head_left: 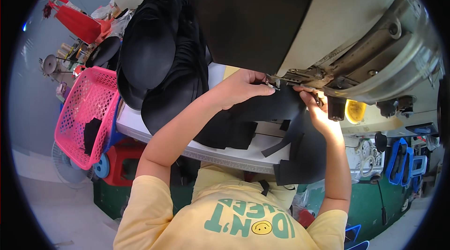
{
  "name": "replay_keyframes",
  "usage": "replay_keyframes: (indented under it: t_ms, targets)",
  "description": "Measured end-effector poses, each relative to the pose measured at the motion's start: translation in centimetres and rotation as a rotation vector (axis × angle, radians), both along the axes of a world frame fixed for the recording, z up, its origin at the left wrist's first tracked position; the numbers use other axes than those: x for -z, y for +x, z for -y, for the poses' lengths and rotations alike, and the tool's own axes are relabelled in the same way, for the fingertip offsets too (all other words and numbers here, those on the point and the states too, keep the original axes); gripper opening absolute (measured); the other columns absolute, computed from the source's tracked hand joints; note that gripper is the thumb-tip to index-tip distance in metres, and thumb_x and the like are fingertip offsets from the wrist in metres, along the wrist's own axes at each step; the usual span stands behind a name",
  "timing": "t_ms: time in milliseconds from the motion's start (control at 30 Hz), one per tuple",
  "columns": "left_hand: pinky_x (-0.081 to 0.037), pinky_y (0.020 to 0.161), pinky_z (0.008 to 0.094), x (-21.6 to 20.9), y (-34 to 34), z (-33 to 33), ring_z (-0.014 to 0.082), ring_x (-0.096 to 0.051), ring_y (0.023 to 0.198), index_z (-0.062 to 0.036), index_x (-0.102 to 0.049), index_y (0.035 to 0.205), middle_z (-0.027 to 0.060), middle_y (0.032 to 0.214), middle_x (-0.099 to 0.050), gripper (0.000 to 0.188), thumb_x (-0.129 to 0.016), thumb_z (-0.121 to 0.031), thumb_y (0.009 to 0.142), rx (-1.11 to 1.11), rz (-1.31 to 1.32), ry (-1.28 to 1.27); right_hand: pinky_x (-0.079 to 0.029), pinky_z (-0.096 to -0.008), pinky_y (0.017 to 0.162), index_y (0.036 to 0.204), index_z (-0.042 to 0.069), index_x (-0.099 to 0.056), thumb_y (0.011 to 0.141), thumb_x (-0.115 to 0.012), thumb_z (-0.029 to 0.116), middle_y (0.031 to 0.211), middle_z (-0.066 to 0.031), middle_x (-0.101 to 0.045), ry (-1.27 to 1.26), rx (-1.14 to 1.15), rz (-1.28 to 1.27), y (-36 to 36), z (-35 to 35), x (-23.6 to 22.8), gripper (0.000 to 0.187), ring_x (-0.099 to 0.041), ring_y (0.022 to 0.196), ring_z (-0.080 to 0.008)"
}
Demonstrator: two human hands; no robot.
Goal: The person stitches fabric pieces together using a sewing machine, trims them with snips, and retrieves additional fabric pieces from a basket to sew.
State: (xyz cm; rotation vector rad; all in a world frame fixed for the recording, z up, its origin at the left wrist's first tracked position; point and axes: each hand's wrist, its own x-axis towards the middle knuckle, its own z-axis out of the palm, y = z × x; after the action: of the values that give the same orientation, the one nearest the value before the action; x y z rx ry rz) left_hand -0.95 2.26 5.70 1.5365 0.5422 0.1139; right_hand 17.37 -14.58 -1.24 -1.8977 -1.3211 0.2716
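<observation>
While both hands pinch the black fabric piece [276, 109] under the sewing machine head [347, 48], left hand [241, 88] fingers closed on its edge, right hand [316, 107] likewise, little room.

No packages, labels, signs, screens

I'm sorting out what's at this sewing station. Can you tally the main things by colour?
Black: 2, the stack of black curved pieces and the black piece at the machine, held by the left hand and right hand
Pink: 1, the basket
Red: 1, the bag
Grey: 1, the sewing machine
Total: 5
</observation>
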Motion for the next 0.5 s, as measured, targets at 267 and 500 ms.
replay_keyframes:
  t_ms: [267,500]
  targets:
    - [-0.042,0.077,0.0220,0.9,0.2,-0.4,0.0064,-0.053,0.079,-0.0020,-0.065,0.097,-0.0011,0.086,-0.061,0.017,-0.064,-0.008,0.081,0.011,0.064,-0.035,-0.043,-0.0295,0.091,0.102,0.008,-0.069,0.089,-0.057,0.011,0.099,-0.0024,-0.068,-0.035,-0.022,0.007,0.9,-0.3,0.1,0.018,-0.059,0.096,-0.0135]
    - [-0.042,0.079,0.0225,1.3,0.4,-0.3,0.0067,-0.054,0.082,-0.0018,-0.065,0.099,-0.0001,0.088,-0.062,0.018,-0.062,-0.006,0.081,0.019,0.121,-0.082,-0.043,-0.0292,0.092,0.104,0.007,-0.069,0.091,-0.057,0.014,0.102,-0.0017,-0.068,-0.052,-0.025,0.014,2.5,-0.1,1.8,0.019,-0.057,0.099,-0.0128]
